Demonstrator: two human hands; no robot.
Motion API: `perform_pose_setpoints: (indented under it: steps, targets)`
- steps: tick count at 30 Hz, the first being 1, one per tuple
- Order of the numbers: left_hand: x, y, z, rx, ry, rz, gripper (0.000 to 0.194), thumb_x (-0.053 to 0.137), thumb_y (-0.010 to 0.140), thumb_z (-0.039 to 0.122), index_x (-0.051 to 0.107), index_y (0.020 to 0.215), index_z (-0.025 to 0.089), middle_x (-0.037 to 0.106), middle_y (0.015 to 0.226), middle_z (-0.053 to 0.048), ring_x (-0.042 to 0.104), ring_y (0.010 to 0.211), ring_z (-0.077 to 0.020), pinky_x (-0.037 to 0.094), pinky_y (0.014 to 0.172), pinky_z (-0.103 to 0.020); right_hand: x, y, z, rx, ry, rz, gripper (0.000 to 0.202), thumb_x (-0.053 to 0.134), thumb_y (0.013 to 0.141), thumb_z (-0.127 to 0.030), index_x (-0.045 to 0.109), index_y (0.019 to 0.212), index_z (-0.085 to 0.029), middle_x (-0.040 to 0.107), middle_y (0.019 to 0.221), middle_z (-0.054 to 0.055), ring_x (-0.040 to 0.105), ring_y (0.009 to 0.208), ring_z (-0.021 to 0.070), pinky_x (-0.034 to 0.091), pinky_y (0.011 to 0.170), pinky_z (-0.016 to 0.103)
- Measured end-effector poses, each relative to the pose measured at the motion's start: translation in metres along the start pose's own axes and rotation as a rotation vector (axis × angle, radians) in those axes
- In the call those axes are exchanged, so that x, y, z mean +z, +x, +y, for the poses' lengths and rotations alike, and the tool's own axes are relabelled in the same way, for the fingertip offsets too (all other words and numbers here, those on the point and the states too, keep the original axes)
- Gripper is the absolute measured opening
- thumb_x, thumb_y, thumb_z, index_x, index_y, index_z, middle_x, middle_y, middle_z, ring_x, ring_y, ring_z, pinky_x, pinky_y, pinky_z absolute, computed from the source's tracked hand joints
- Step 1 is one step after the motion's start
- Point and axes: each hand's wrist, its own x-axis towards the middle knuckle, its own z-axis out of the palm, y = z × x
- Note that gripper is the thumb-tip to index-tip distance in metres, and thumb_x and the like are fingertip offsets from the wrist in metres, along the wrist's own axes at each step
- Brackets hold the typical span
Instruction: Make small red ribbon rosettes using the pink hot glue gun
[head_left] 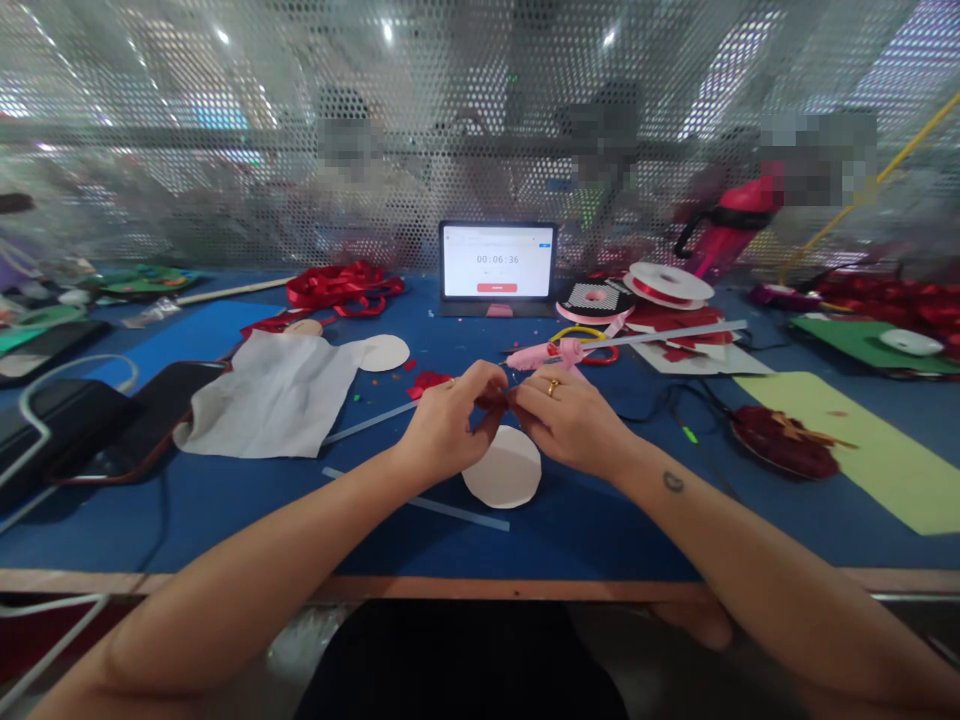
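Note:
Over the middle of the blue table, my left hand (452, 418) and my right hand (571, 418) meet with their fingertips pinched together. Whatever they hold between them is too small and too hidden to name. Just below the fingers a white disc (504, 472) lies flat on the table. Behind my right hand rests a pink glue gun (541, 356) with a long glue stick (675, 333) sticking out of its back. Small red pieces (429, 384) lie beside my left hand.
A white cloth (274, 400), a second white disc (382, 352) and a phone (142, 420) are on the left. Loose glue sticks (461, 515) lie near the front. Ribbon spools (667, 285), scissors (600, 352) and yellow paper (862, 440) are on the right; a tablet (498, 262) stands behind.

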Motion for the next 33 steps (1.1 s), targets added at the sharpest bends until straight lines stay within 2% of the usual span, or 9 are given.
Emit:
perform_pose_setpoints:
  steps: [7,12,14,17,24,33]
  targets:
    - [0.0005,-0.0005,0.0009,-0.058,-0.062,0.001,0.030,0.051,0.063,0.005,0.045,0.089,0.020,0.063,0.074,0.004,0.062,0.065,-0.0086,0.044,0.056,-0.016,0.0036,-0.0005,-0.0034,-0.019,-0.038,0.035,0.019,0.039,0.080,-0.008,0.054,0.071,-0.016,0.054,0.061,0.004,0.046,0.064,0.0168,0.040,0.062,0.027]
    - [-0.0014,-0.0006,0.0010,-0.085,-0.118,0.049,0.031,0.052,0.064,0.006,0.045,0.090,0.020,0.062,0.073,0.004,0.061,0.066,-0.0088,0.046,0.059,-0.017,0.0050,-0.0005,-0.0024,0.138,0.181,0.082,0.008,0.046,0.082,-0.014,0.052,0.077,-0.018,0.058,0.066,0.002,0.050,0.063,0.0138,0.039,0.061,0.025]
    - [-0.0020,-0.0002,0.0007,-0.099,-0.159,0.062,0.030,0.052,0.066,0.008,0.044,0.092,0.020,0.063,0.073,0.003,0.062,0.067,-0.0093,0.046,0.060,-0.017,0.0049,-0.0009,-0.0007,0.190,0.257,0.075,0.003,0.050,0.080,-0.016,0.052,0.079,-0.018,0.059,0.068,0.001,0.051,0.064,0.0129,0.039,0.061,0.024]
    - [-0.0020,0.0004,0.0000,-0.104,-0.214,0.058,0.029,0.052,0.068,0.009,0.042,0.093,0.019,0.064,0.073,0.002,0.062,0.069,-0.0101,0.046,0.060,-0.018,0.0044,-0.0014,0.0012,0.212,0.297,0.043,0.005,0.049,0.080,-0.017,0.052,0.083,-0.017,0.059,0.071,0.001,0.052,0.067,0.0133,0.038,0.063,0.025]
    - [0.0000,0.0006,-0.0036,-0.085,-0.188,0.029,0.032,0.053,0.067,0.009,0.042,0.094,0.020,0.061,0.073,0.003,0.060,0.066,-0.0087,0.046,0.058,-0.016,0.0041,-0.0019,0.0008,0.167,0.241,0.037,0.006,0.045,0.080,-0.017,0.051,0.079,-0.018,0.057,0.068,0.002,0.049,0.066,0.0145,0.037,0.063,0.026]
    - [0.0014,-0.0014,-0.0031,-0.014,-0.103,-0.004,0.035,0.049,0.064,0.003,0.044,0.094,0.020,0.061,0.077,0.003,0.060,0.069,-0.0088,0.047,0.064,-0.019,0.0066,-0.0013,-0.0030,0.071,0.236,0.063,0.011,0.043,0.080,-0.011,0.050,0.076,-0.018,0.056,0.066,0.003,0.048,0.065,0.0149,0.039,0.062,0.026]
